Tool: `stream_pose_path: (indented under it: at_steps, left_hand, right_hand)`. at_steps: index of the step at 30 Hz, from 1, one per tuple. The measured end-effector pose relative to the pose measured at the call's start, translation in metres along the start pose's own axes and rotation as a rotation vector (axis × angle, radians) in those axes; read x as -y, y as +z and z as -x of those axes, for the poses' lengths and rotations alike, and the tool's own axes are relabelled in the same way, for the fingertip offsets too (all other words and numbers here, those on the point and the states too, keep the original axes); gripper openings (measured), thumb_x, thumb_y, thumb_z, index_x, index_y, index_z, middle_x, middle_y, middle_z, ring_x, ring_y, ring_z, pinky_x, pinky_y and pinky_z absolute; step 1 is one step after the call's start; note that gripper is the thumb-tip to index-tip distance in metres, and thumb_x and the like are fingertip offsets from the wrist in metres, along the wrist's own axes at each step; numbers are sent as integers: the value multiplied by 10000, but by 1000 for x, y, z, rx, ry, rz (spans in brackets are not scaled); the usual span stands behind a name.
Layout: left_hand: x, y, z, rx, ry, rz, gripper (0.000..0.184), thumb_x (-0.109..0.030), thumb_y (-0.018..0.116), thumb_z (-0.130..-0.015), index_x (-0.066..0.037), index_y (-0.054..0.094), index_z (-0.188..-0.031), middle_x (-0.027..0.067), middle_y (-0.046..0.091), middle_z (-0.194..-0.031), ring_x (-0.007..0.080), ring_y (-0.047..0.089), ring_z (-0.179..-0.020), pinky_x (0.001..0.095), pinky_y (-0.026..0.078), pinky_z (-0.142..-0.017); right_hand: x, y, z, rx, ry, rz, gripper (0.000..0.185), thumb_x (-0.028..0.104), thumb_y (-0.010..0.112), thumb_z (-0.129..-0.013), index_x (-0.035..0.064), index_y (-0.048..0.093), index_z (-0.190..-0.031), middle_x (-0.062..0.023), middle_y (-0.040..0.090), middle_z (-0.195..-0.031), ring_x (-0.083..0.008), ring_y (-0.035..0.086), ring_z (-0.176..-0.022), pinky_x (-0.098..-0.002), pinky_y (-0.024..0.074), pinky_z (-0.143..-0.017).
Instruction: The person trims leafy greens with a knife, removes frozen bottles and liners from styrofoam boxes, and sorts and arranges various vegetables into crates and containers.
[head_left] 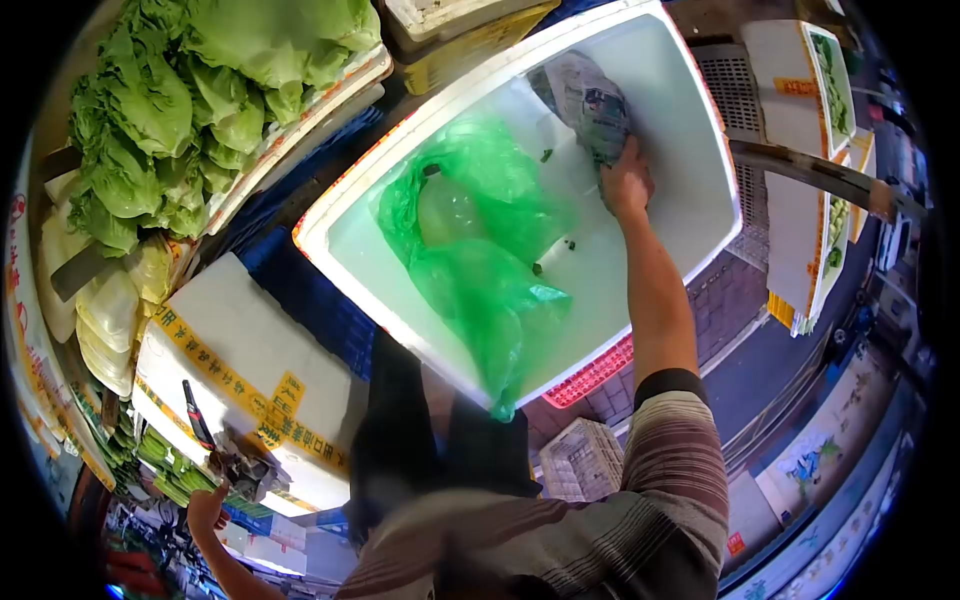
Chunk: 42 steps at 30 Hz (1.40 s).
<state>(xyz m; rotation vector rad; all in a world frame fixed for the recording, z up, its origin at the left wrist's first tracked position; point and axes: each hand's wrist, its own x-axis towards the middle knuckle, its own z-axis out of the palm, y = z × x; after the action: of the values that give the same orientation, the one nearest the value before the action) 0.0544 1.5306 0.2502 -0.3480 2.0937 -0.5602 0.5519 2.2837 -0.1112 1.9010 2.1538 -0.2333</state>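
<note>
My right hand reaches into a large white foam box, its fingers closed on the lower end of a crumpled, newspaper-like bundle. In the same box, to the left, lies a loose translucent green plastic bag, one end hanging over the near rim. Small dark scraps are scattered on the box floor. At the lower left my left hand is partly closed beside a dark crumpled object; whether it grips that object is not clear.
Leafy lettuce is piled at the upper left. A taped white foam box stands at the left, with a black-and-red tool on it. Near the right side, a metal bar passes by stacked boxes. A red basket shows below the white box.
</note>
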Motion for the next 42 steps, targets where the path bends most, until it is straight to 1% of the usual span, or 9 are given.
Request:
stream_pose_path:
  at_steps: [3,5,7,13,19,25,33,38,42]
  left_hand:
    - [-34,-19,40,-44,237,-6,488,-392,650,-932,43,653,-711,164,627,-560,217,582,-407,341,434,-390]
    - [-49,-10,38,-752,907,-172,392,-316,643,-933,70,681,-992,143,656,-663,194,631,-569,313,489,-529]
    - [-137,-15,128,-270,622,525,446,-234,621,-929,71,590,-1253,104,657,-789,177,619,-739,310,505,-675]
    - [-331,91,213,543,1219,682,484,-216,694,-933,19,563,-1337,129,704,-1091,139,647,-994,267,510,-869]
    - [-473,196,279,386,1707,645,1045,-285,832,-820,11,151,-1555,207,419,-1486,282,465,-1330,400,404,-1090]
    - [-450,165,343,944,1494,1112,551,-24,723,-840,20,495,-1339,131,631,-1215,229,641,-1059,348,539,-915]
    - [-421,149,349,1017,1373,1066,445,-265,487,-1043,27,479,-1379,154,625,-1246,267,647,-1066,400,561,-888]
    - [-404,143,369,1024,1457,1011,453,-291,491,-1053,21,473,-1381,150,620,-1257,260,644,-1065,387,546,-906]
    - [-405,147,369,1003,1509,961,422,-235,460,-1059,23,459,-1392,152,618,-1257,260,650,-1066,380,559,-893]
  right_hand:
    - [-2,-34,4,1,-35,-131,819,387,784,-734,23,430,-1375,-250,654,-1112,-413,644,-1043,-494,519,-878]
    - [-3,-39,10,58,-46,-249,700,334,801,-725,-31,536,-1261,-252,682,-1019,-366,681,-997,-461,538,-847]
    - [-3,-43,26,273,12,-614,520,249,807,-752,-68,623,-1122,-230,700,-985,-299,711,-874,-419,563,-774]
    - [14,-97,158,496,206,-1532,401,154,736,-847,-97,632,-1141,-160,701,-972,-221,690,-804,-341,570,-721]
    - [34,-206,278,359,64,-1337,411,217,698,-898,7,621,-1242,-106,706,-959,-165,674,-791,-316,551,-692]
    - [47,-295,333,125,29,-1230,349,306,548,-1018,32,655,-1205,-145,696,-862,-213,680,-803,-326,517,-730]
    - [28,-320,342,46,125,-1478,355,308,630,-966,-31,620,-1069,-48,602,-750,-114,554,-645,-280,474,-588]
    - [20,-324,342,-172,-202,-1194,885,395,741,-833,-31,337,-1496,-299,426,-1415,-393,408,-1356,-439,329,-1138]
    - [16,-328,329,-109,-232,-1055,720,453,706,-858,68,463,-1415,-263,506,-1320,-429,554,-1174,-454,452,-1007]
